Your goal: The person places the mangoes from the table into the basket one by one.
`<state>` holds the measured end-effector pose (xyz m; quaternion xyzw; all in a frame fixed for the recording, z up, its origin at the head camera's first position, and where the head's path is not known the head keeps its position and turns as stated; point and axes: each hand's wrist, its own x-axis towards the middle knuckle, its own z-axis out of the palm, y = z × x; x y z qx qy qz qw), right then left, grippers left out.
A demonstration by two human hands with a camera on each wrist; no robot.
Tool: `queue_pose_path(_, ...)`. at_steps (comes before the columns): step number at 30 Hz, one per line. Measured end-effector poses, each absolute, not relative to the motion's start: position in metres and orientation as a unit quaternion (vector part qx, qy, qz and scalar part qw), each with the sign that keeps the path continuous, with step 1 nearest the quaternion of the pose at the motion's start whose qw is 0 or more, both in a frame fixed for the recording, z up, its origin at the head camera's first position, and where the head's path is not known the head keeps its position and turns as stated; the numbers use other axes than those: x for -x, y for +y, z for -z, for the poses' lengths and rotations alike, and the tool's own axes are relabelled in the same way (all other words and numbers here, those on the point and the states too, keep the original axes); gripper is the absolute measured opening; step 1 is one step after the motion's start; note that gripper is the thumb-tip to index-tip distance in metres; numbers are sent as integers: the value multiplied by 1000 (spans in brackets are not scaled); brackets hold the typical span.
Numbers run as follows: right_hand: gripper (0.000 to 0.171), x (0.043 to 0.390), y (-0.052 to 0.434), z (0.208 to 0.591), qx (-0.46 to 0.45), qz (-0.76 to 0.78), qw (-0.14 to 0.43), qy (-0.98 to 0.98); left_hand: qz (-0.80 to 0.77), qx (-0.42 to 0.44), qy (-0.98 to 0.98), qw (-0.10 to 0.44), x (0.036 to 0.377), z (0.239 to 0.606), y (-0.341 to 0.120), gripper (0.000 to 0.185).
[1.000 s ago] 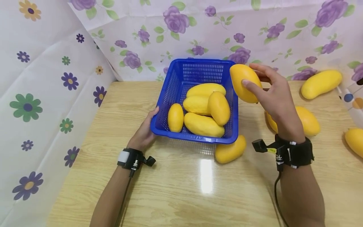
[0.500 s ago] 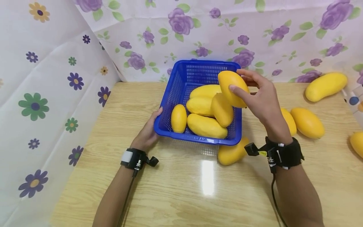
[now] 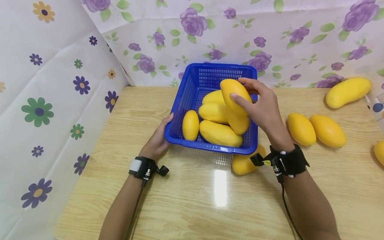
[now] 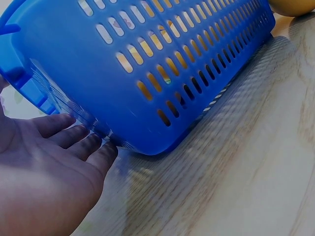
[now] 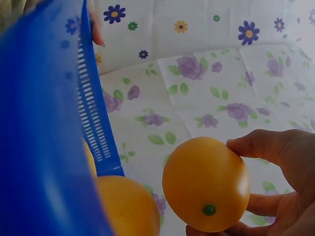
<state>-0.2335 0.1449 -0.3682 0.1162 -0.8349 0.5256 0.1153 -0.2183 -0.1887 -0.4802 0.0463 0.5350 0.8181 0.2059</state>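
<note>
A blue plastic basket (image 3: 183, 144) with slotted walls stands on the table, holding several yellow fruits, among them a small mango (image 3: 190, 126) and a long yellow fruit (image 3: 220, 133). My left hand (image 3: 156, 138) holds its left side, thumb by the rim; in the left wrist view the fingers (image 4: 91, 146) touch the outer wall. Over the basket's right half, my right hand (image 3: 264, 106) grips a yellow-orange mango (image 3: 235, 95) between thumb and fingers. That mango (image 5: 205, 184) shows its green stem spot in the right wrist view. It partly hides another mango (image 3: 239, 125) beneath it.
Two mangoes (image 3: 301, 129) lie side by side right of the basket, and a longer yellow fruit (image 3: 348, 92) lies behind them. One mango (image 3: 243, 165) sits by the basket's front right corner. Another fruit (image 3: 379, 151) is cut off at the right edge. Flowered sheets (image 3: 168, 26) cover the walls.
My right hand has carried the mango leftward and slightly down, from beside the basket's right rim to over its inside. The left hand stays on the basket. The view has shifted a little.
</note>
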Motion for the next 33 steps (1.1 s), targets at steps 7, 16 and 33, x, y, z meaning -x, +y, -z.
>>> queue_pose_path(7,53,236,129,377,-143,-509,126,-839,-817,-43,537,206,219,481,-187,73)
queue_pose_path(16,54,230,107,380,-170,-479,146,-849,-821,-43,532,203,219,481,-186,73)
queue_pose_path(33,56,228,64,388,-168,-328,126,-921,-811,-40,546,206,217,481,-188,70)
